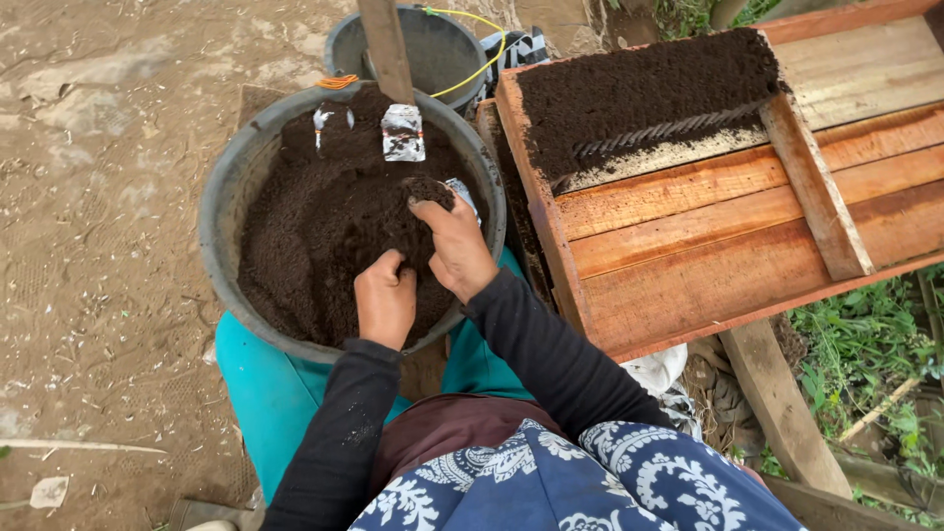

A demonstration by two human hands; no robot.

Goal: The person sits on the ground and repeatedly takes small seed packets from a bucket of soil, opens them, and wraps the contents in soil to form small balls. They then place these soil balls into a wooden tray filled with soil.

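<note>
both hands deep in a basin of dark soil

down in the grey basin (218,211), dark soil (324,236) fills most of the bowl. the left hand (384,300) presses into the soil with its fingers curled and buried, so i cannot tell how they sit. the right hand (454,241) cups a clump of soil, fingers bent together around it. a wooden handle (386,44) stands in the basin. just beside it, a wooden tray (747,231) carries more soil at its far end. a grey bucket (442,49) stands behind the basin.
</note>
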